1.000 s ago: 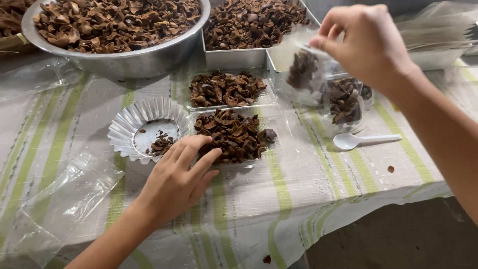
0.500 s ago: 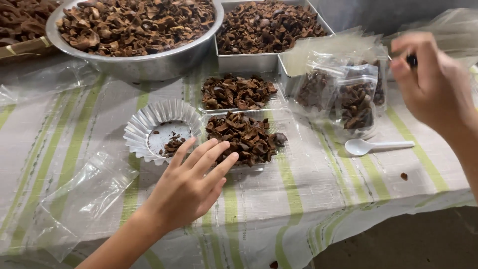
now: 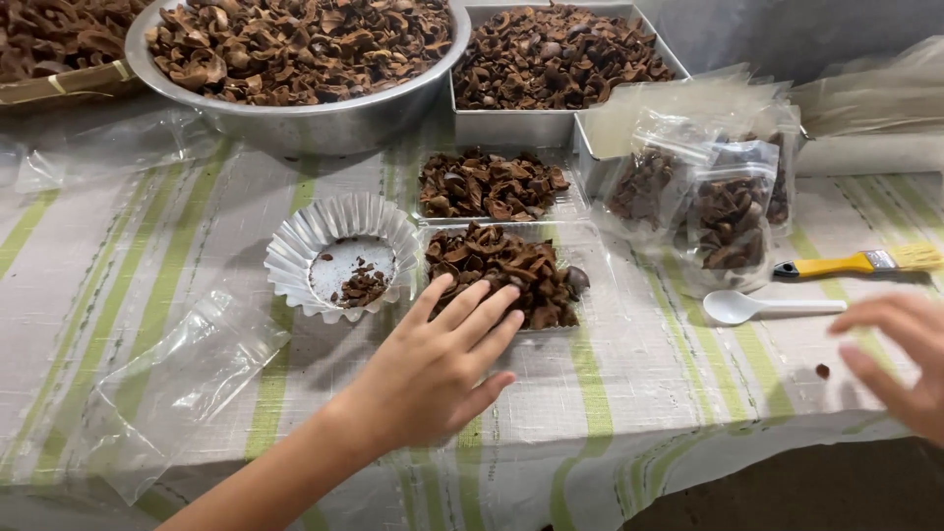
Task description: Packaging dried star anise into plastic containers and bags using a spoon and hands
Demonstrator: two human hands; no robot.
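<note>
Two clear shallow trays sit mid-table, each heaped with dark brown dried husk pieces: the near tray (image 3: 501, 275) lies under the fingertips of the left hand (image 3: 438, 369), and the far tray (image 3: 489, 185) lies just behind it; the left hand is spread flat, fingers loose, grasping nothing, its tips touching the near tray's heap. Just left of that tray stands a white fluted paper cup (image 3: 339, 254) with only a few crumbs and small bits on its bottom; a flat, empty clear plastic bag (image 3: 172, 379) lies near the table's front edge at left. Behind, a large metal bowl (image 3: 295, 113) is piled with lighter brown husks; beside it a rectangular metal pan (image 3: 551, 123) holds darker pieces. At right, sealed clear bags (image 3: 728, 211) packed with the same pieces lean together; in front lie a white plastic spoon (image 3: 767, 308) and a yellow-handled brush (image 3: 860, 262). The right hand (image 3: 900, 359), blurred at the frame's edge, is open, fingers apart, holding nothing, near the spoon's handle; all rests on a green-striped tablecloth (image 3: 88, 256).
</note>
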